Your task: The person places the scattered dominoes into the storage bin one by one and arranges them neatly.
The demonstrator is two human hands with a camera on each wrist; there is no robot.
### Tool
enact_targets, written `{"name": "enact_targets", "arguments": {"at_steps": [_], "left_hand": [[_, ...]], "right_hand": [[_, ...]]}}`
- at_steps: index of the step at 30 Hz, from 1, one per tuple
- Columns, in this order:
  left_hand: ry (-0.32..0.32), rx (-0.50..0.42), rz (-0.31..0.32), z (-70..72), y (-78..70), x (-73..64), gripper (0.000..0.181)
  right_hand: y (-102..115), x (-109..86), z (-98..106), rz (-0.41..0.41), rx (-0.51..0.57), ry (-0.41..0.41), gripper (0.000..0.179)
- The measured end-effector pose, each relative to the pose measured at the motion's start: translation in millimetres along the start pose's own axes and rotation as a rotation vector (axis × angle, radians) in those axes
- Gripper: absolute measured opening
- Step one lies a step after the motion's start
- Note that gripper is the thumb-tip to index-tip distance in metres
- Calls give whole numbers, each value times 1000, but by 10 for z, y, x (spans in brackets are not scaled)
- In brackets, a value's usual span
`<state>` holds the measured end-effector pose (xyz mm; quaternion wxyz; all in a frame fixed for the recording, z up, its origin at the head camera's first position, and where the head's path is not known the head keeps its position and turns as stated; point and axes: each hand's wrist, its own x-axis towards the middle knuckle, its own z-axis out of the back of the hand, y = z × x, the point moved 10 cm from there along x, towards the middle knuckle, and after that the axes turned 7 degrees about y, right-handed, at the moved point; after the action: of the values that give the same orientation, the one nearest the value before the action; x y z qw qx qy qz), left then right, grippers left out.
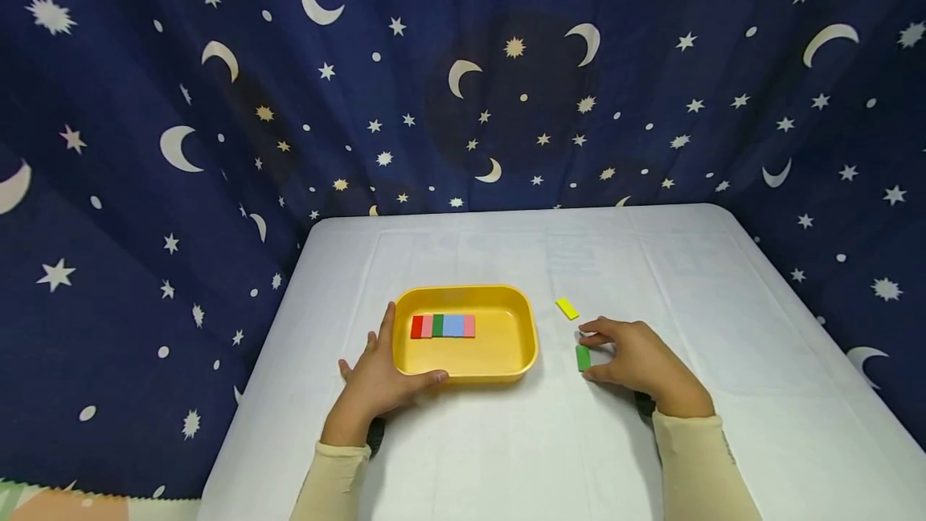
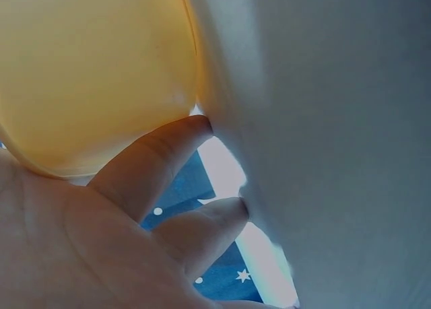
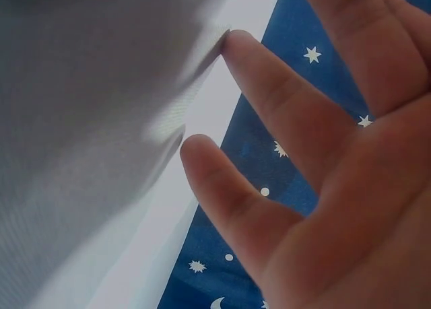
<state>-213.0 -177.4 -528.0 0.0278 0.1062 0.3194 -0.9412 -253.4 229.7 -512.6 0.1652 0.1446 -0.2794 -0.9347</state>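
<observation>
A yellow tray point(image 1: 499, 360) stands on the white table, with a row of several flat tiles inside: a red tile point(image 1: 416, 327), pink ones, a dark green tile point(image 1: 437, 326) and light blue point(image 1: 453, 326). Spread across the tray's near left corner, my left hand point(image 1: 379, 376) touches its left side with the index finger and its near rim with the thumb. To the right of the tray, my right hand point(image 1: 640, 360) pinches a green tile point(image 1: 583, 358) between thumb and fingers at table level. In the right wrist view that tile is hidden; only fingers point(image 3: 283, 93) show.
A yellow tile point(image 1: 567, 309) lies on the table between the tray and my right hand, a little farther back. The white-covered table point(image 1: 506, 457) is bordered behind and at the sides by a dark blue curtain point(image 1: 405, 79) with moons and stars.
</observation>
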Motion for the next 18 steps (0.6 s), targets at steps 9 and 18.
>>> {"name": "enact_targets", "arguments": {"at_steps": [9,18], "left_hand": [[5,2,13,10,-1,-12,155],[13,5,14,-3,-14,-22,157]], "right_hand": [[100,19,37,19,-47,13,72],[147,54,44,18,-100,37,68]]}}
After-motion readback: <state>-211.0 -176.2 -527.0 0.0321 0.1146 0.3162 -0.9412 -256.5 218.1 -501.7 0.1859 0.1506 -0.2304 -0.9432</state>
